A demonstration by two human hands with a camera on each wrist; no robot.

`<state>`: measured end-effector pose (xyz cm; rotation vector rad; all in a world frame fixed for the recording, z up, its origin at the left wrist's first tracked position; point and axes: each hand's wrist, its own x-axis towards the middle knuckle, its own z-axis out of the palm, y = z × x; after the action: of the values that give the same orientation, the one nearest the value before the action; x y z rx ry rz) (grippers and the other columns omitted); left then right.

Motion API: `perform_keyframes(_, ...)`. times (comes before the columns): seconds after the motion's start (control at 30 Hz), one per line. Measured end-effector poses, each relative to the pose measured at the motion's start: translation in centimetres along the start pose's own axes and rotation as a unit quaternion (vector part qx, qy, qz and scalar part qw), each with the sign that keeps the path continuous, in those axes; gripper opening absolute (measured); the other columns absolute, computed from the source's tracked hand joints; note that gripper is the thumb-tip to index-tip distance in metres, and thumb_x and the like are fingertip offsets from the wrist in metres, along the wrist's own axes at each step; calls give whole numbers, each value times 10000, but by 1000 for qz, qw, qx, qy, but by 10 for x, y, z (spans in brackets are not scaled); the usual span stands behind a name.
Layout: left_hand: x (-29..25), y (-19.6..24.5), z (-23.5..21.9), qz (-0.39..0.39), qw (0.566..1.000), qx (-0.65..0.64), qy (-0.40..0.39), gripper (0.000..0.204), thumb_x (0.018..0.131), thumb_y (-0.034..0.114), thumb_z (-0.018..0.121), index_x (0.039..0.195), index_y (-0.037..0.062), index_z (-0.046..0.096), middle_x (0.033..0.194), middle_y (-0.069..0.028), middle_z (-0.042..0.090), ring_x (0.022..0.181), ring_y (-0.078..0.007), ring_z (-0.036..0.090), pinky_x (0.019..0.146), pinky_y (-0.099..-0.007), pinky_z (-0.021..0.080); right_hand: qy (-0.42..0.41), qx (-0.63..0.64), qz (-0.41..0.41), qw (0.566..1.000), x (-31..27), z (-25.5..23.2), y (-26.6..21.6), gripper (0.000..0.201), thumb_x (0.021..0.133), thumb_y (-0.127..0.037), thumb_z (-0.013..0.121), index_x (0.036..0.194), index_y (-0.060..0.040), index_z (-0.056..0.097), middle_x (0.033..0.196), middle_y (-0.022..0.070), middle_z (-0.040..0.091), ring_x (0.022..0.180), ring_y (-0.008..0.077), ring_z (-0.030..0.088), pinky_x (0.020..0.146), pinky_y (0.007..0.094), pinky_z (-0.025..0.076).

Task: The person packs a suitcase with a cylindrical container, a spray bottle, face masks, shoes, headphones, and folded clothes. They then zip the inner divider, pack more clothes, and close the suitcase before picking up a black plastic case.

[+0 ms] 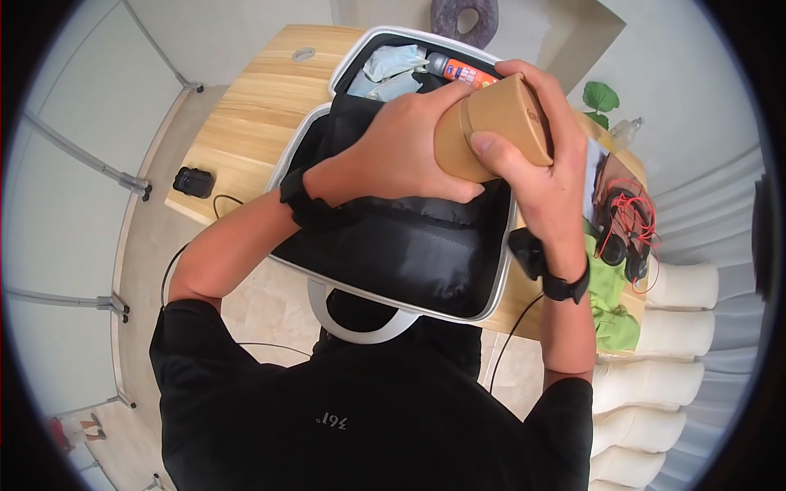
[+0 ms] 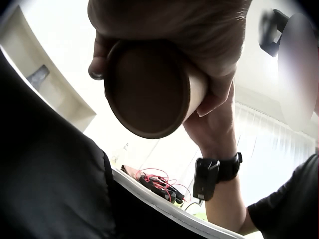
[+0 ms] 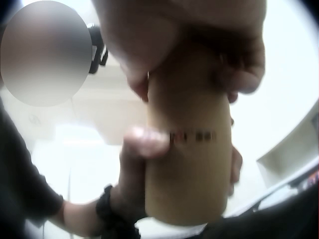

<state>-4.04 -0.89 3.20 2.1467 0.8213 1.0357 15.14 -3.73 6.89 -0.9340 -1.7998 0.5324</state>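
A tan cardboard canister (image 1: 491,131), cylindrical with a seam around it, is held tilted above the open suitcase (image 1: 385,286). My left hand (image 1: 393,151) wraps round its left end. My right hand (image 1: 559,184) grips the other end, thumb across the side and fingers over the far edge. The left wrist view shows the canister's round, shadowed end (image 2: 149,94) under the left palm. In the right wrist view, a small line of dark print crosses the canister (image 3: 189,169), and the left hand's thumb (image 3: 144,142) presses beside it.
Inside the suitcase's far half lie pale blue packets (image 1: 393,61) and an orange can (image 1: 463,72). On the wooden table (image 1: 254,98) sit a small black device (image 1: 194,182), headphones with a red cable (image 1: 630,225) and a green cloth (image 1: 606,295). A padded cream seat (image 1: 655,376) stands right.
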Motion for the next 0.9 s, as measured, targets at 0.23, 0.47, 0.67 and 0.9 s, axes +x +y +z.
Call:
perform_keyframes(0.23,-2,1,0,-27,999,-21,-8,631,658,200,882,1186,26,586,1050,-83,688,940,-186,665,839,-337,532,21,7,-1,1000,0,6,-3,591,702,-260,796,1217,-2,663,1050,146,711,930,251,694,851,356,549)
perform_keyframes(0.47,2,0,-9,38,996,66,35,719,617,276,865,1224,17,581,928,-161,724,858,-355,715,765,-402,563,94,-93,-24,991,2,23,-1,610,686,-298,811,1219,-39,668,1016,202,700,883,369,693,810,416,560)
perform_keyframes(0.67,12,-3,-3,77,994,23,74,714,656,235,895,1255,27,567,1019,-137,728,906,-298,732,797,-363,573,41,-94,12,995,16,4,-21,549,723,-289,805,1185,-32,660,955,174,709,866,317,693,807,389,558)
perform_keyframes(0.9,29,6,-13,65,997,21,38,889,778,291,880,1505,82,414,1314,-142,640,1197,-246,624,926,-398,516,61,-250,24,966,58,-64,-31,414,818,-292,784,1123,-19,724,942,144,749,831,202,718,772,318,569)
